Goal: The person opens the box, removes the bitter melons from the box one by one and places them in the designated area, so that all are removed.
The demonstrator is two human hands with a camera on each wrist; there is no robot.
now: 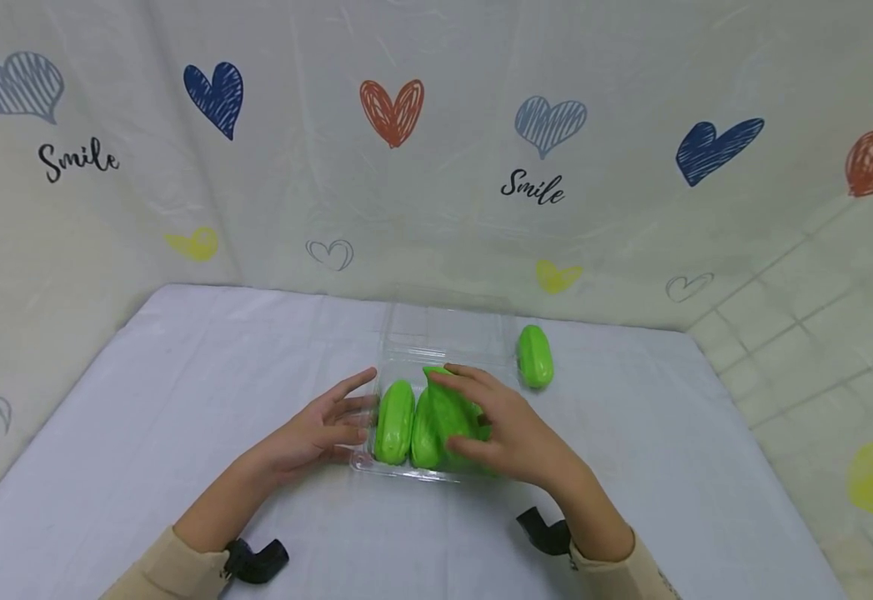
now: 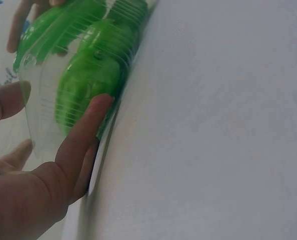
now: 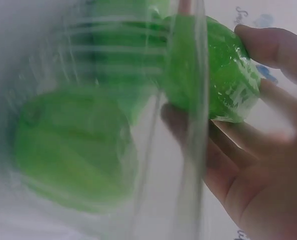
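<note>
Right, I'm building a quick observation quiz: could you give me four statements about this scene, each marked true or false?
1. The right hand holds a green oblong piece. True.
2. The clear clamshell container is closed. False: its lid is open on the far side.
3. The left hand is at the container's left side. True.
4. Nothing green lies on the white tablecloth. False: another green oblong piece lies there, to the right of the lid.

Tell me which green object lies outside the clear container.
The rightmost green object in the head view: it lies on the white cloth; the others are in or over the container.
</note>
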